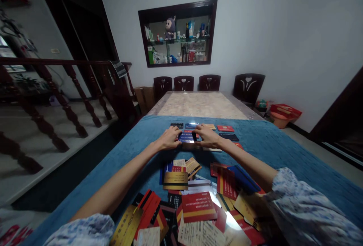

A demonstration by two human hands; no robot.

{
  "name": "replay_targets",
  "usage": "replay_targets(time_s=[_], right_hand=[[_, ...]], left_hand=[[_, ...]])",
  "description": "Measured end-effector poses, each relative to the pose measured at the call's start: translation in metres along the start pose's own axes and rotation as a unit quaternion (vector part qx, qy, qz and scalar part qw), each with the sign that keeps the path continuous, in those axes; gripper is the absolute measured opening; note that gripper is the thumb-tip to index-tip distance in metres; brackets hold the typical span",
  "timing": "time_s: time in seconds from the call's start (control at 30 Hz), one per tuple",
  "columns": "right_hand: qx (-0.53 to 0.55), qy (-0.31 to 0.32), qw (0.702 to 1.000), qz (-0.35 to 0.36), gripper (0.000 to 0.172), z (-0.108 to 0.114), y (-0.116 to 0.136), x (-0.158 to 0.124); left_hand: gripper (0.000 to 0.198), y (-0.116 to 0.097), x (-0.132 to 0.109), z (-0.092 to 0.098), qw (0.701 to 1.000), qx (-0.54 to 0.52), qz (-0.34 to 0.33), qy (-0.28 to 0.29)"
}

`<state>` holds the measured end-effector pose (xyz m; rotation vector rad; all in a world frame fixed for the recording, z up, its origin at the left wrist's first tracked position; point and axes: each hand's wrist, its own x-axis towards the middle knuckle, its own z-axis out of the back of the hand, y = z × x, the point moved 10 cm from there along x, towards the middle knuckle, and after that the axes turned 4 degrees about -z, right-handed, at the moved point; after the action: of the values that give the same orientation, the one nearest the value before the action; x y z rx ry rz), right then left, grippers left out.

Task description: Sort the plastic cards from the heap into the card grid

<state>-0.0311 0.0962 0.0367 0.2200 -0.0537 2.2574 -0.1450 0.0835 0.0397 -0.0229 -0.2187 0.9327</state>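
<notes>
My left hand [170, 138] and my right hand [208, 138] are stretched forward over the cloth. Between them is a blue card [187, 136], its left edge at my left fingertips and its right side at my right fingers. Both hands are curled with thumb and fingers pinched at its sides. A dark strip shows beside my right fingers; I cannot tell whether it is another card. Laid-out cards surround the hands: a blue card [192, 125], a black card [177, 125], a red card [225, 128] and a dark card [229, 137].
Nearer me lies a loose, overlapping heap of cards, among them a red card [198, 206] and a gold card [176, 181]. A blue cloth [124, 155] covers the near part of the table [198, 104]. Several chairs [210, 82] stand beyond, and a wooden railing [56, 94] runs left.
</notes>
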Motion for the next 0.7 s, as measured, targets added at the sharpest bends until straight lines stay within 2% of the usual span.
replay_targets(time_s=[0.2, 0.7], right_hand=[[-0.018, 0.016, 0.999, -0.037, 0.052, 0.000, -0.025, 0.012], [-0.040, 0.054, 0.994, -0.081, 0.051, -0.014, -0.073, 0.043]], left_hand=[[0.047, 0.003, 0.028, 0.000, 0.999, 0.032, 0.014, 0.018], [0.047, 0.023, 0.085, -0.022, 0.996, 0.054, 0.045, 0.063]])
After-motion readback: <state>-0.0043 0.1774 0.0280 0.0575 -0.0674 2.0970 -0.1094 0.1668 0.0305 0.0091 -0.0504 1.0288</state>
